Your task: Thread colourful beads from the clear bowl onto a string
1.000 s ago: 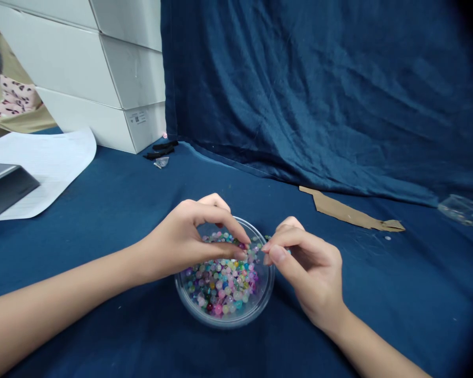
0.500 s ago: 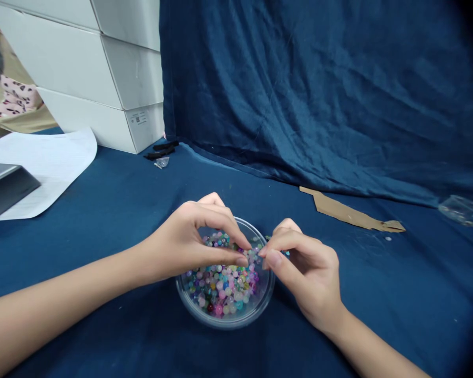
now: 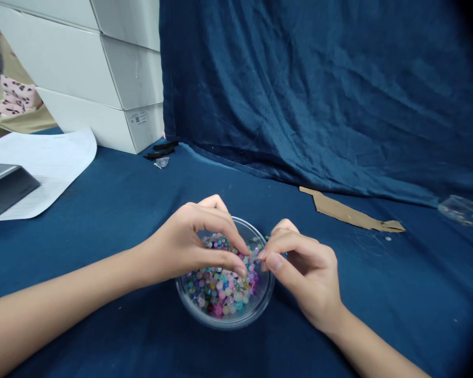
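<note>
A clear round plastic bowl point(image 3: 225, 324) full of small multicoloured beads point(image 3: 220, 294) stands on the blue cloth between my hands. From the left, my left hand point(image 3: 207, 239) reaches over it, thumb and index finger apart just above the beads; no bead is plainly visible between them. At the bowl's right rim, my right hand point(image 3: 299, 265) is closed in a pinch. Small teal beads peek out behind its fingers, seemingly part of a string of beads; the thread is too thin to make out.
White boxes point(image 3: 79, 68) are stacked at the back left, near a sheet of paper point(image 3: 63, 173) and a dark grey object point(image 3: 8, 191). Black strips point(image 3: 160, 153) lie by the boxes. A torn cardboard piece point(image 3: 347, 212) and a clear plastic bag point(image 3: 463, 210) lie right, before a blue curtain point(image 3: 299, 94).
My left thumb and index finger have spread wider and dipped slightly lower over the beads. The right hand has barely shifted and keeps its pinch. The bowl stays put.
</note>
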Available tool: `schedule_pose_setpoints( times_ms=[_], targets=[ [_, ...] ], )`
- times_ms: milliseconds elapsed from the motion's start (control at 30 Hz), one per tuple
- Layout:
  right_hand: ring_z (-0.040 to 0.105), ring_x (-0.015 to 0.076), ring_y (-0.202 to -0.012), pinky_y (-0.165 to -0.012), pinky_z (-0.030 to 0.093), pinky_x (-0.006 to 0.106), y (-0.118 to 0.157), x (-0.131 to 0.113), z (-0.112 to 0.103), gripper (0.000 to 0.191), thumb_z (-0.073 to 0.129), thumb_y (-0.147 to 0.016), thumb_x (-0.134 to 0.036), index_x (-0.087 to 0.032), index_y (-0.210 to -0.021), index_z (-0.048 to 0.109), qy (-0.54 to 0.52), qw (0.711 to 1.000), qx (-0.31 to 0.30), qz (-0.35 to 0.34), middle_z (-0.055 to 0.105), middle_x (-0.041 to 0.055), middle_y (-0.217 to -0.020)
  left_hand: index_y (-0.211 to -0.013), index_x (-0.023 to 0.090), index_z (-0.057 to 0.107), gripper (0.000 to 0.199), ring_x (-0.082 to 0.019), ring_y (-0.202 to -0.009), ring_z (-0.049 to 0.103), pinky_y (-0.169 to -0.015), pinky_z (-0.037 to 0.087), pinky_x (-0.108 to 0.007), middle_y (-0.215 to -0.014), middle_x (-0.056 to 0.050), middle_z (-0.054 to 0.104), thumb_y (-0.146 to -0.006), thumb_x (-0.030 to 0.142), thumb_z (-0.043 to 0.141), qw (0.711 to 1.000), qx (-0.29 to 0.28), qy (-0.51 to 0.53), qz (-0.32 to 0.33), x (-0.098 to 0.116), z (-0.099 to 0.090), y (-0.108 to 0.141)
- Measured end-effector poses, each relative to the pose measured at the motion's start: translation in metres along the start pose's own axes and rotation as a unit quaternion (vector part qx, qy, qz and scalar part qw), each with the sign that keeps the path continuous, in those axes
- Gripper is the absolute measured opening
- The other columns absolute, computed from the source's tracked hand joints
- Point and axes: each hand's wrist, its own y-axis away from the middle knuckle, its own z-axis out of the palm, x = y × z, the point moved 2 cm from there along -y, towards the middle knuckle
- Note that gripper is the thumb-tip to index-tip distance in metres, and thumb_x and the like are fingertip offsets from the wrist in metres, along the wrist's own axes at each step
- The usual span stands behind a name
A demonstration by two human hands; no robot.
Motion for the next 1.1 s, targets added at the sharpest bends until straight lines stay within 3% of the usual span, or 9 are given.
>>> schedule_pose_setpoints(
  times_ms=[433, 1100],
  targets=[
    [0.058, 0.0181, -0.073, -0.072, 0.043, 0.039, 0.0006, -0.0011, 0.0004, 0.013, 0.069, -0.094, -0.014, -0.021, -0.087, 0.077, 0.006, 1.000, 0.007, -0.018, 0.074, 0.0000, -0.076, -0.091, 0.023, 0.084, 0.021, -0.019, -0.079, 0.057, -0.073, 0.046, -0.032, -0.079, -0.002, 0.080, -0.073, 0.019, 0.093, 1.000, 0.021, 0.017, -0.003, -0.0064, 0.0000, 0.0025],
    [0.058, 0.0177, -0.073, -0.073, 0.044, 0.039, -0.0003, -0.0013, 0.0019, 0.012, 0.069, -0.094, -0.015, -0.022, -0.086, 0.076, 0.017, 1.000, 0.002, -0.016, 0.074, -0.0008, -0.077, -0.091, 0.023, 0.084, 0.017, -0.017, -0.078, 0.059, -0.075, 0.045, -0.034, -0.080, 0.000, 0.081, -0.076, 0.023, 0.092, 1.000, 0.005, 0.018, -0.012, -0.0067, -0.0014, 0.0020]
  ],
)
